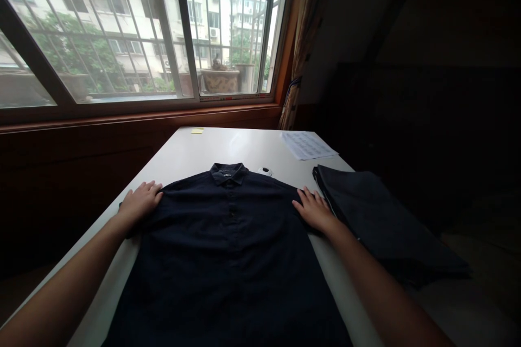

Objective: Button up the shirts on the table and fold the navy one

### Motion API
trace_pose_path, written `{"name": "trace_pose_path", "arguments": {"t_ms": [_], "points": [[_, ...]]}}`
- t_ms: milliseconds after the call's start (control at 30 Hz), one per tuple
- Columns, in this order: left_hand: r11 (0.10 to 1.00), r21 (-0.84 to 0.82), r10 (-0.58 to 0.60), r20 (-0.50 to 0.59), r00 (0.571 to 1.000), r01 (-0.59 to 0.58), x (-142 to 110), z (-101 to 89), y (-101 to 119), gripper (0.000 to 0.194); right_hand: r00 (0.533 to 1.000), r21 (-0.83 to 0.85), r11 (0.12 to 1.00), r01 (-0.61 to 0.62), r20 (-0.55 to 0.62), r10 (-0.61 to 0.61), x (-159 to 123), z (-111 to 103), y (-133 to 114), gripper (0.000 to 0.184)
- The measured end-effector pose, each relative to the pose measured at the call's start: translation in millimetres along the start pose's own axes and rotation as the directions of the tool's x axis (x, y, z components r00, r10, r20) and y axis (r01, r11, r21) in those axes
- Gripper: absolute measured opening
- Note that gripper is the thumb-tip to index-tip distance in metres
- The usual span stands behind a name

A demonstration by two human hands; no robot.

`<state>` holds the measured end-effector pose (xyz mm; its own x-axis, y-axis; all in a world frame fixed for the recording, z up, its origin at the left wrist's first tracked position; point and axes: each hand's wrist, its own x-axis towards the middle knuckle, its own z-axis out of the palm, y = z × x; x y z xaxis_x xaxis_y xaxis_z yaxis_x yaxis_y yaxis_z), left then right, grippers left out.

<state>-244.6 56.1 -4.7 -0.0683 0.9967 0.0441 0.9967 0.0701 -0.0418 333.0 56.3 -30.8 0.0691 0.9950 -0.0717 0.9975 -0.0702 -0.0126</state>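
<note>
One dark navy button-front shirt (228, 244), laid front up on a white table (158, 168), its collar (229, 173) at the far end and its body running toward the wearer, between and nearer than the two hands. One left hand (142, 200), palm down on the shirt's sleeve and shoulder area at that side, fingers extended and slightly spread, open and flat rather than gripping. One right hand (314, 210), palm down on the opposite shoulder and sleeve area, fingers spread and open, pressing or resting on the cloth. One small white object with a dark centre (265, 172), on the table beyond and inward of the right hand, just beside the shirt's shoulder edge; its kind cannot be told. One stack of folded dark cloth (378, 217), just outward of the right hand, reaching back alongside the right forearm; number of pieces unclear. One printed sheet of paper (309, 145), lying flat beyond the right hand at the table's far corner. One yellow sticky note (197, 130), at the far edge, beyond and inward of the left hand. One window (134, 38) with bars outside, past the table; one patterned curtain (299, 43), gathered at the window's side, beyond the right hand; one planter (221, 80), outside behind the glass.
</note>
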Motion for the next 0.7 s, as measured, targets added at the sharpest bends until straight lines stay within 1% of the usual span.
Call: {"name": "trace_pose_path", "arguments": {"t_ms": [33,100,167,200,233,267,300,367,433,500,567,633,700], "points": [[1.0,0.001,0.023,-0.048,0.999,-0.023,3,-2.8,3,0.055,1.0,0.004,1.0,-0.002,-0.005,0.002,0,-5,-4,0.067],[0.994,-0.019,0.1,-0.144,0.984,-0.104,8,-9.8,16,0.051,0.996,0.025,0.998,0.049,-0.071,-0.047,0,-17,-17,0.062],[0.972,-0.072,0.203,-0.22,0.954,-0.223,12,-16.7,41,0.046,0.971,0.048,0.985,0.168,-0.181,-0.157,2,-29,-37,0.055],[0.951,-0.102,0.261,-0.247,0.933,-0.293,14,-19.1,56,0.043,0.956,0.057,0.974,0.221,-0.209,-0.205,4,-33,-50,0.052],[0.924,-0.131,0.319,-0.253,0.913,-0.359,15,-20.5,73,0.041,0.946,0.065,0.962,0.264,-0.213,-0.245,7,-37,-65,0.05],[0.896,-0.157,0.375,-0.237,0.896,-0.417,17,-20.4,91,0.041,0.936,0.075,0.951,0.3,-0.213,-0.279,10,-39,-81,0.049],[0.88,-0.165,0.406,-0.226,0.885,-0.446,19,-18.9,108,0.041,0.926,0.085,0.937,0.34,-0.207,-0.317,14,-40,-98,0.048],[0.868,-0.174,0.428,-0.212,0.878,-0.465,24,-12.4,138,0.044,0.908,0.107,0.913,0.393,-0.201,-0.367,23,-39,-131,0.046],[0.875,-0.18,0.415,-0.196,0.888,-0.449,32,-3.5,159,0.048,0.898,0.126,0.898,0.422,-0.192,-0.396,33,-35,-159,0.045],[0.89,-0.184,0.388,-0.175,0.905,-0.417,41,4.2,169,0.053,0.896,0.139,0.893,0.428,-0.192,-0.399,42,-29,-178,0.045],[0.901,-0.186,0.367,-0.15,0.918,-0.391,51,8.7,170,0.058,0.901,0.15,0.898,0.414,-0.205,-0.382,49,-23,-186,0.047],[0.905,-0.185,0.366,-0.124,0.922,-0.384,58,10.2,166,0.061,0.908,0.161,0.905,0.394,-0.222,-0.355,54,-18,-184,0.05],[0.9,-0.184,0.383,-0.101,0.918,-0.396,63,10.3,159,0.062,0.913,0.169,0.91,0.378,-0.23,-0.337,57,-14,-175,0.052]]}}
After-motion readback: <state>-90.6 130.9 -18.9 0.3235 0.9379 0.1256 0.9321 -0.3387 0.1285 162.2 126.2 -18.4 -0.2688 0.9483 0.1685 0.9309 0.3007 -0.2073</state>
